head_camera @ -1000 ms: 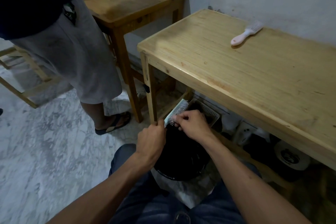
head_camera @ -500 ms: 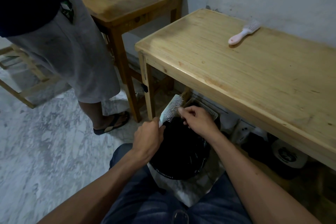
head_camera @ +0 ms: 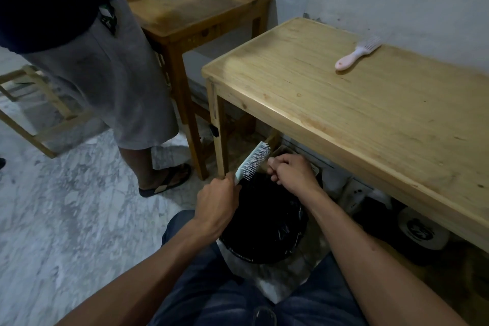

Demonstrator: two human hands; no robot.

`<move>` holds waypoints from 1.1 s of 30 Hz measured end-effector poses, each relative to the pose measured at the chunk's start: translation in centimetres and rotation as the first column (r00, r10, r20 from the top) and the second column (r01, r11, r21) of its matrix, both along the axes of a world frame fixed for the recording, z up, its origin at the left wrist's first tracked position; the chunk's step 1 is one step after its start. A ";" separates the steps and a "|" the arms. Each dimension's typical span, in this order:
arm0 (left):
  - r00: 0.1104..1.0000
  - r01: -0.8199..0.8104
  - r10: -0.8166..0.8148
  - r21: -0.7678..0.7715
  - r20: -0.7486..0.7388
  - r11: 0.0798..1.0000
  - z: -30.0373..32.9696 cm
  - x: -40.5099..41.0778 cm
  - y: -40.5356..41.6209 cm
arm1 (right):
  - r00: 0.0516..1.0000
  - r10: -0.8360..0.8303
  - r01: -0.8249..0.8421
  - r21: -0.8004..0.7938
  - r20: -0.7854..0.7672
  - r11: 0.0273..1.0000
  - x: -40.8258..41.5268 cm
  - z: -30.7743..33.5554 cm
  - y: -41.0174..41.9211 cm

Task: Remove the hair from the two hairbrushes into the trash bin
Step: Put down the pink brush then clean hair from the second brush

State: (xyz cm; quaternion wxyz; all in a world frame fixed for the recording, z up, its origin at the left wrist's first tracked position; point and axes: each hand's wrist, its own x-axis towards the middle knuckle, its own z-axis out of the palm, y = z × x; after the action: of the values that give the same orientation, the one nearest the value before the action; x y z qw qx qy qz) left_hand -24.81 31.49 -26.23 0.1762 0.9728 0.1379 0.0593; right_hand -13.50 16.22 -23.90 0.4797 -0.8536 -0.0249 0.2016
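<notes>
My left hand point(head_camera: 215, 205) grips the handle of a pale blue hairbrush point(head_camera: 253, 162), which tilts up to the right with its white bristles facing right. My right hand point(head_camera: 292, 173) is closed, fingers pinched together, just right of the bristles and apart from them; whether it holds hair I cannot tell. Both hands hover over a trash bin point(head_camera: 264, 222) lined with a black bag, standing on the floor between my knees. A second, pink hairbrush point(head_camera: 357, 53) lies on the light wooden table point(head_camera: 344, 114) near the wall.
Another person in grey shorts and a sandal point(head_camera: 105, 74) stands at the left, close to a darker wooden table point(head_camera: 190, 8) holding a blue box and a pink box. A white basket and round objects sit under the light table. Marble floor spreads to the left.
My left hand has raised the blue brush and tilted it more upright. My right hand has pulled off the bristles to the right and closed.
</notes>
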 end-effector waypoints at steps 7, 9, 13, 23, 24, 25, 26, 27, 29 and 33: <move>0.998 0.060 -0.060 0.037 -0.016 0.997 0.9 0.3 -0.5 | 0.988 0.119 -0.104 -0.147 0.100 0.984 -0.6 1.3 1.1; 0.997 0.068 -0.067 0.040 -0.030 0.997 1.0 0.3 -0.2 | 0.993 0.110 -0.107 -0.054 0.044 0.993 -0.4 1.2 1.1; 1.000 0.000 0.000 -0.022 -0.008 1.000 1.6 0.1 0.5 | 0.997 0.046 -0.044 0.033 -0.055 0.998 -0.1 1.4 -0.2; 0.998 -0.033 0.044 -0.190 0.055 0.981 2.1 0.1 1.3 | 0.993 0.043 -0.072 -0.287 -0.107 0.955 0.2 -1.5 -3.2; 0.998 -0.022 0.034 -0.199 0.060 0.980 2.1 0.1 1.3 | 0.988 0.082 -0.118 -0.299 -0.132 0.947 0.2 -1.7 -3.3; 0.998 -0.007 0.020 -0.208 0.061 0.978 2.2 0.2 1.3 | 0.977 0.134 -0.176 -0.278 -0.165 0.944 0.1 -1.9 -3.2; 0.998 0.012 0.001 -0.213 0.059 0.977 2.2 0.2 1.3 | 0.966 0.179 -0.218 -0.211 -0.189 0.953 0.0 -1.9 -3.1; 0.998 0.032 -0.020 -0.210 0.056 0.977 2.1 0.3 1.2 | 0.957 0.201 -0.220 -0.072 -0.209 0.973 -0.2 -1.9 -2.8; 0.997 0.059 -0.050 -0.180 0.058 0.982 2.1 0.4 0.9 | 0.947 0.225 -0.169 0.239 -0.230 0.956 -0.7 -1.4 -2.2; 0.993 0.100 -0.086 -0.197 0.080 0.975 2.0 0.5 0.5 | 0.923 0.338 -0.254 0.370 -0.184 0.894 -1.2 -0.6 -1.2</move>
State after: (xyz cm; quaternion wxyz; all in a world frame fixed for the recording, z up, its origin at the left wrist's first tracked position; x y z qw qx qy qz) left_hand -24.33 32.01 -24.20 0.2806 0.9528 0.0912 0.0712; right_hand -14.75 15.00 -24.51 0.5821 -0.7131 -0.1307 0.3683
